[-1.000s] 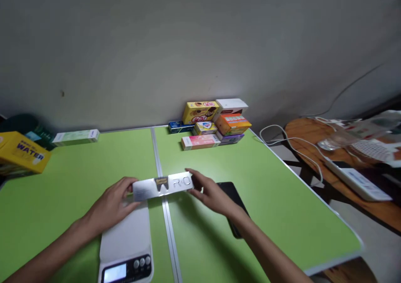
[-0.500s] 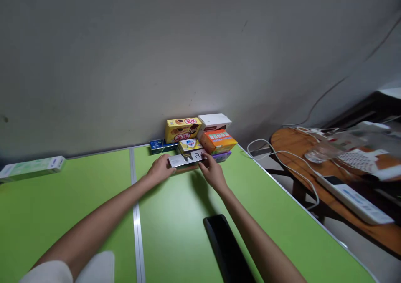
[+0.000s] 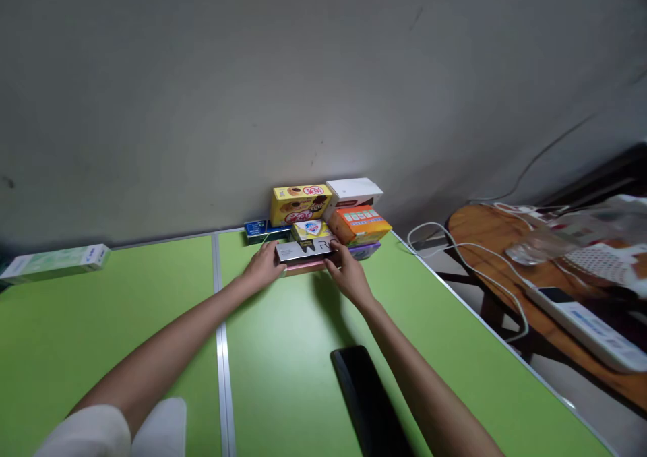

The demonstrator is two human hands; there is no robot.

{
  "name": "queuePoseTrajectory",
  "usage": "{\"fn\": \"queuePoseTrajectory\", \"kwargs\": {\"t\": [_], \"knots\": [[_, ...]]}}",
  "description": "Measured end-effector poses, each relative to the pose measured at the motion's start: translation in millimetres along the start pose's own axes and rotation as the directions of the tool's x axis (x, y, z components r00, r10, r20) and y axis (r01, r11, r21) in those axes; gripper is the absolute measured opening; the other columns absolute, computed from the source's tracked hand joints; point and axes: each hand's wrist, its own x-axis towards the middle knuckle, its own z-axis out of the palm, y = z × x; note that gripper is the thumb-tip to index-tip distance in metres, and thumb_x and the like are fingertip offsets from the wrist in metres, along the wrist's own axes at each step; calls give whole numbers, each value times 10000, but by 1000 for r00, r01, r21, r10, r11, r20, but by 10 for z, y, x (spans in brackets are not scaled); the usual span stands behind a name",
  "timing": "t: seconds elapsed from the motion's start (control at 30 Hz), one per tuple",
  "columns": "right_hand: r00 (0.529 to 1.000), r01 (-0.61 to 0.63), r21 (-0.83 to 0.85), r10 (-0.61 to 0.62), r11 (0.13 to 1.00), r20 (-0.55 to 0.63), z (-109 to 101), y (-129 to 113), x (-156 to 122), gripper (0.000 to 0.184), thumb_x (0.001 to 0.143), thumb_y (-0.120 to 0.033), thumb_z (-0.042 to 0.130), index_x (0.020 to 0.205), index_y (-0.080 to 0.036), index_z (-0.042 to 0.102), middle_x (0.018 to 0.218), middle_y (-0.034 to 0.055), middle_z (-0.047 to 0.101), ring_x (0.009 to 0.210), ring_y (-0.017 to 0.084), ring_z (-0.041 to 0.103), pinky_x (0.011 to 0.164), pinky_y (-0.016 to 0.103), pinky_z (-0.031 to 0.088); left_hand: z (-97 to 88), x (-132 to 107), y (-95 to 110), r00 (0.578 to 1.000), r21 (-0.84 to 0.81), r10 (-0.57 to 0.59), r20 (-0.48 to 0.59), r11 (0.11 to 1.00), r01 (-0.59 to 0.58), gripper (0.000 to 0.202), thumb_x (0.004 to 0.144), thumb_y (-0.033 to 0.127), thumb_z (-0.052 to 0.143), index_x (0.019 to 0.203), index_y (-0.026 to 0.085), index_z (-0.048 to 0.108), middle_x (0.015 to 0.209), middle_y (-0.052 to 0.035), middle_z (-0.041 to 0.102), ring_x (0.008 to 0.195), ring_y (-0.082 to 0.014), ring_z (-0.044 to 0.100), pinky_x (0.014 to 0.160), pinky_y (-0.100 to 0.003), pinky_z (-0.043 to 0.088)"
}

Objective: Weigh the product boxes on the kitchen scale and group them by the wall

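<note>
A long silver box (image 3: 306, 250) lies on top of a pink box (image 3: 303, 267) at the front of a pile of small boxes against the wall. My left hand (image 3: 263, 267) grips its left end and my right hand (image 3: 346, 272) grips its right end, fingers curled on the box. Behind it sit a yellow biscuit box (image 3: 297, 204), a white box (image 3: 354, 191), an orange box (image 3: 358, 224), a small yellow box (image 3: 309, 229), a blue box (image 3: 257, 230) and a purple box (image 3: 364, 250).
The green table (image 3: 288, 349) has a metal seam (image 3: 221, 349) running front to back. A black phone (image 3: 364, 396) lies near my right forearm. A pale green box (image 3: 55, 261) is at far left. A white scale corner (image 3: 162, 427) shows bottom left. A wooden side table (image 3: 505, 241) with cables stands to the right.
Both hands carried the silver box from above the scale out to the pile at the wall and set it down on the pink box. The view shifted forward.
</note>
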Motion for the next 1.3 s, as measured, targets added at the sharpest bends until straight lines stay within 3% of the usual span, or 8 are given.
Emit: {"fn": "queuePoseTrajectory", "kwargs": {"t": [0.17, 0.3, 0.53, 0.67, 0.83, 1.07, 1.2, 1.3], "knots": [[994, 89, 12, -90, 996, 66, -101, -336, -227, 416, 807, -285, 471, 1190, -133, 533, 817, 88, 704, 706, 239, 652, 681, 371, 506, -141, -205, -48, 1000, -36, 3, 19, 999, -3, 625, 762, 202, 623, 1343, 129, 404, 1103, -107, 602, 936, -201, 613, 861, -317, 470], [933, 230, 113, -252, 967, 255, 42, -768, -567, 306, 841, -335, 450, 1039, -165, 611, 721, 54, 679, 636, 212, 629, 619, 330, 501, -440, -652, -353, 1000, -40, 9, 13, 999, -8, 536, 788, 248, 597, 1298, 126, 487, 1108, -114, 597, 895, -206, 617, 834, -331, 490], [679, 225, 419, -450, 880, 580, 873, -1666, -1009, 304, 838, -176, 434, 1063, -185, 639, 1024, 95, 713, 960, 225, 665, 869, 382, 513, -1099, -1693, -1165, 1000, 1, -9, 10, 1000, 9, 370, 816, 233, 545, 1176, 173, 608, 1102, -85, 631, 912, -196, 638, 841, -322, 505], [632, 278, 423, -496, 863, 595, 1515, -2281, -955, 308, 801, -129, 494, 1063, -168, 652, 1073, 101, 704, 1004, 221, 654, 911, 389, 501, -1422, -1999, -1590, 999, 59, -33, -38, 998, 35, 360, 832, 238, 531, 1180, 178, 599, 1121, -80, 628, 1003, -195, 613, 914, -313, 480], [658, 316, 356, -474, 879, 586, 2369, -3015, -652, 399, 808, -148, 551, 1204, -98, 570, 1216, 183, 629, 1077, 252, 627, 935, 402, 487, -1924, -1987, -2247, 970, 171, -147, -196, 968, 181, 426, 827, 138, 490, 1251, 129, 535, 1293, -142, 533, 1256, -240, 456, 1090, -378, 329], [695, 406, 262, -482, 875, 533, 3273, -3775, -260, 608, 717, -164, 680, 1284, -102, 468, 1318, 211, 511, 1247, 325, 476, 1022, 444, 384, -2629, -1594, -3003, 906, 268, -269, -327, 893, 362, 603, 747, 32, 504, 1342, 94, 426, 1503, -192, 314, 1429, -284, 189, 1153, -437, 163], [687, 397, 255, -469, 882, 555, 3488, -3945, -164, 502, 668, -180, 728, 1134, -123, 550, 1174, 183, 575, 1030, 298, 601, 891, 412, 464, -2757, -1454, -3125, 913, 293, -292, -284, 880, 373, 634, 721, 63, 545, 1341, 127, 428, 1497, -183, 338, 1415, -281, 240, 1140, -455, 174], [658, 407, 307, -509, 860, 555, 3327, -3864, -153, 401, 673, -196, 732, 1040, -143, 581, 1060, 131, 610, 924, 254, 616, 824, 372, 492, -2791, -1512, -3060, 924, 301, -282, -257, 886, 354, 682, 704, 80, 570, 1359, 167, 405, 1503, -153, 342, 1418, -267, 236, 1143, -453, 150]]}}
